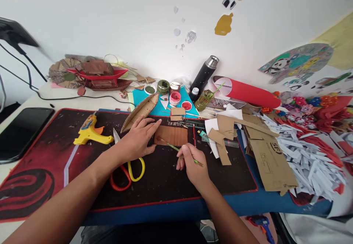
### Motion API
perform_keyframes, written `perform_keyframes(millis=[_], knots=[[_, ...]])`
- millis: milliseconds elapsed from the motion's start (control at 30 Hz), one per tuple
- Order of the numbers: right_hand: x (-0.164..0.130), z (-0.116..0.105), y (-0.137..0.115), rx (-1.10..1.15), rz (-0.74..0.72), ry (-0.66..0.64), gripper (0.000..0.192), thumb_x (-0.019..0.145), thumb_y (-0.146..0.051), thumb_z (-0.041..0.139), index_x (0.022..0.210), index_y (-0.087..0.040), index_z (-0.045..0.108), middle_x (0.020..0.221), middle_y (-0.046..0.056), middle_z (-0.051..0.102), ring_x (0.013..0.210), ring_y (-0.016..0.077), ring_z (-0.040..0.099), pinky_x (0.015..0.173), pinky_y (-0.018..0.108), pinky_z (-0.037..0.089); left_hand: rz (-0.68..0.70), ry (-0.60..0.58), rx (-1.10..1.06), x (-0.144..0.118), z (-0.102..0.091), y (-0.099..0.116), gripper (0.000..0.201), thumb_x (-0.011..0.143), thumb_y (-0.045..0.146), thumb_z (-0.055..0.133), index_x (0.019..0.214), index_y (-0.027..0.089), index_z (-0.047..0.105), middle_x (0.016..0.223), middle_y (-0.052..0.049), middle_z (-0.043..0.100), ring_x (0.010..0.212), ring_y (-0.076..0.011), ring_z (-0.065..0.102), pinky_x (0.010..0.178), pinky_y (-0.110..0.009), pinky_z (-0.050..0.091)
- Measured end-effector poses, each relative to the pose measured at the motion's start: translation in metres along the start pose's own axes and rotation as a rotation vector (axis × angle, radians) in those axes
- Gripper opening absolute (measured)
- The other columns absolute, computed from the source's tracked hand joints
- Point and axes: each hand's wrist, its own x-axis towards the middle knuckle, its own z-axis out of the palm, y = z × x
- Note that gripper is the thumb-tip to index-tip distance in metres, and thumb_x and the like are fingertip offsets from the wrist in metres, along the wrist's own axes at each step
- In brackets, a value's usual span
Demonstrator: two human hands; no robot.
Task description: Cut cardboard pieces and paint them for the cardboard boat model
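My left hand [140, 138] rests flat on the black desk mat [165, 177], fingertips pressing the left edge of a brown-painted cardboard rectangle [173, 135]. My right hand [193, 163] holds a thin green paintbrush [176, 148], its tip touching the lower left of that rectangle. A cardboard boat hull [139, 112] lies just behind my left hand. Scissors with red and yellow handles [128, 172] lie under my left wrist.
A yellow glue gun [89, 131] and a knife blade [116, 135] lie left. Paint pots [175, 97], a black flask [204, 75], a red paper roll [248, 93], cardboard scraps [264, 152] and paper shreds [309, 155] crowd the back and right. A phone [22, 130] lies far left.
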Motion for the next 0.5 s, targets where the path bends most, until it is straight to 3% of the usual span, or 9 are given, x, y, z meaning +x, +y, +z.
perform_keyframes(millis=[167,500], knots=[[-0.002,0.003,-0.002,0.016,0.003,-0.047,0.062,0.106,-0.077,0.056,0.079,-0.022,0.066,0.047,-0.006,0.053,0.043,0.0151,0.063,0.047,0.023,0.048,-0.006,-0.008,0.008,-0.001,0.0,0.0,0.083,0.097,0.033,0.062,0.172,0.012,0.033,0.155,-0.018,0.066,0.153,-0.0388,0.047,0.135,-0.062,0.028],[-0.016,-0.017,0.001,-0.009,0.018,-0.004,0.061,0.107,-0.074,0.057,0.078,-0.021,0.067,0.048,-0.005,0.053,0.043,0.0153,0.063,0.048,0.024,0.046,-0.016,-0.008,0.026,-0.003,0.005,-0.003,0.091,0.094,0.033,0.062,0.176,0.014,0.026,0.159,-0.019,0.064,0.156,-0.0402,0.044,0.135,-0.065,0.025]])
